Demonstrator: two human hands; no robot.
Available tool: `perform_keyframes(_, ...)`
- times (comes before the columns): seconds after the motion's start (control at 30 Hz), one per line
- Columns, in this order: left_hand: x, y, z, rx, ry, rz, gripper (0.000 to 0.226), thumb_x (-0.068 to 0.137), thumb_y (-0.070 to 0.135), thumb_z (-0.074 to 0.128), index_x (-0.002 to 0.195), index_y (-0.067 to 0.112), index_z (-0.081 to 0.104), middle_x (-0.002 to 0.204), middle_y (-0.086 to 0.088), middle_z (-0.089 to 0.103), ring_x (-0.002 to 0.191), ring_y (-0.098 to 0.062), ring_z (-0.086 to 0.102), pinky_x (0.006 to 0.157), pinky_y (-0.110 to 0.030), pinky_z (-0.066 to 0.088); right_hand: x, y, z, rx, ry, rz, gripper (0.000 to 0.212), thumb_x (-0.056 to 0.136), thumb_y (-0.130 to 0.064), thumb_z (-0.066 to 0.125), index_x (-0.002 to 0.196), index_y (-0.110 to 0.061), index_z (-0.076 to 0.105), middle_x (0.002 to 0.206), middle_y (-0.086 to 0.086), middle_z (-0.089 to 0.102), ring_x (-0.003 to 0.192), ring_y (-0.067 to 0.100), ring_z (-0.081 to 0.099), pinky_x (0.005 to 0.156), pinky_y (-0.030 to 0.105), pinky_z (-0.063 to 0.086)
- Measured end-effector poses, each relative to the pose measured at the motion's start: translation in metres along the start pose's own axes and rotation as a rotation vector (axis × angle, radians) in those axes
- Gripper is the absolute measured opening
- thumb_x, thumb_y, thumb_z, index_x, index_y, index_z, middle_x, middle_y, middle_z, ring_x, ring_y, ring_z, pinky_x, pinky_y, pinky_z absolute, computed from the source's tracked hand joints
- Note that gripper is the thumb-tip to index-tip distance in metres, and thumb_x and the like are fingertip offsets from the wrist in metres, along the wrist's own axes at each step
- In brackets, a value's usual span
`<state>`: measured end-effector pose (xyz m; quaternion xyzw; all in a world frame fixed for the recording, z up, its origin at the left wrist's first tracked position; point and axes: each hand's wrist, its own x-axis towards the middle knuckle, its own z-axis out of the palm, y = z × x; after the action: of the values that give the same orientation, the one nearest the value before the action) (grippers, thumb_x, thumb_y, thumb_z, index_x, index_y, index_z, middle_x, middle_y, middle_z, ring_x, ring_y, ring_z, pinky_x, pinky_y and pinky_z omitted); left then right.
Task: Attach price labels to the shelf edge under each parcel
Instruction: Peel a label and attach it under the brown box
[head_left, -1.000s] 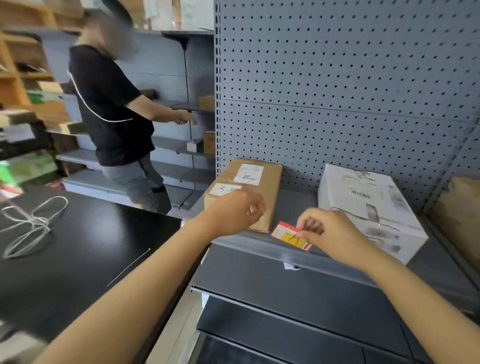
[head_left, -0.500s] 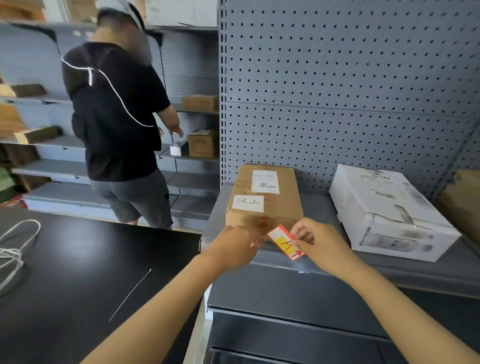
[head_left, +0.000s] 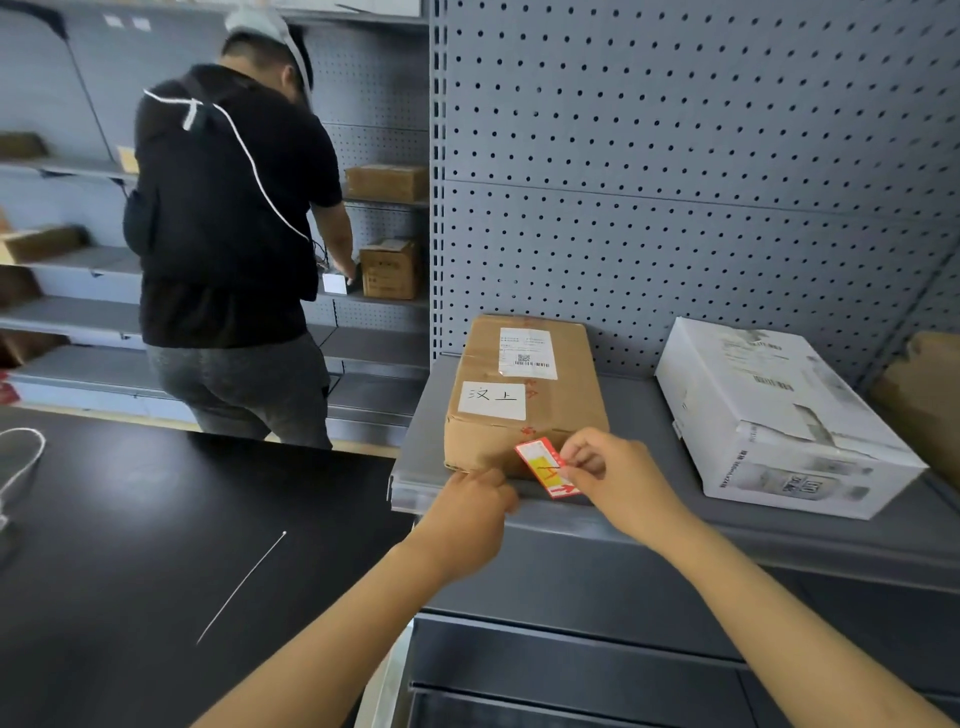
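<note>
Right hand (head_left: 618, 480) pinches the price label (head_left: 545, 467), long axis tilted, just above the shelf edge (head_left: 675, 530) below the brown parcel (head_left: 519, 400); left hand (head_left: 475, 501), fingers curled, touches that edge beside it.

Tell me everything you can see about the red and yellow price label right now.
The price label is a small rectangular tag, thin like card or paper, with a red border, a yellow middle and a red arrow mark near its lower end. Its print is too small to read. It is tilted, lower end at the shelf edge, in front of the brown parcel. The right hand pinches its right side; the left hand is beside it at the edge, contact unclear.
</note>
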<state>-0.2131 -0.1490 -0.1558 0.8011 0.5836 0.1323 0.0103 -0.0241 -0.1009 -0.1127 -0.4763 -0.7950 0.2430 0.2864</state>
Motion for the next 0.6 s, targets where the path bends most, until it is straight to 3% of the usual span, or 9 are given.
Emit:
perform_keyframes(0.17,-0.006,-0.001,0.004,-0.033,0.009,-0.010,0.036,0.083,0.002,0.049,0.112,0.019,0.062,0.112,-0.004,0.058,0.101,-0.025,0.054,0.084,-0.029,0.036,0.004,0.003,0.010,-0.057,-0.024,-0.066,0.016,0.083,-0.011,0.066,0.085,-0.026,0.063,0.081,-0.013,0.064,0.075,0.005,0.061,0.071,0.034,0.056)
perform_keyframes(0.33,-0.010,0.002,0.006,-0.055,0.019,-0.023,0.038,0.084,0.002,0.050,0.117,0.018,0.060,0.117,-0.004,0.056,0.104,-0.025,0.053,0.090,-0.033,0.041,0.011,0.001,0.005,-0.058,-0.064,-0.117,0.015,0.084,-0.014,0.067,0.087,-0.028,0.061,0.082,-0.013,0.065,0.077,0.004,0.061,0.071,0.032,0.055)
perform_keyframes(0.47,-0.013,0.002,0.010,-0.094,0.037,-0.009,0.039,0.080,-0.002,0.049,0.112,0.016,0.062,0.119,-0.005,0.058,0.102,-0.026,0.055,0.089,-0.037,0.046,0.008,0.007,0.015,-0.219,-0.169,-0.140,0.015,0.082,-0.018,0.067,0.084,-0.030,0.059,0.084,-0.013,0.064,0.074,0.005,0.060,0.068,0.038,0.055)
perform_keyframes(0.6,-0.017,0.008,0.006,-0.109,0.026,-0.026,0.039,0.086,0.001,0.047,0.121,0.017,0.055,0.124,-0.003,0.055,0.107,-0.022,0.051,0.090,-0.036,0.047,0.007,0.008,0.023,-0.376,-0.160,-0.195,0.006,0.085,-0.025,0.064,0.089,-0.026,0.060,0.089,-0.010,0.063,0.075,0.009,0.057,0.065,0.038,0.053)
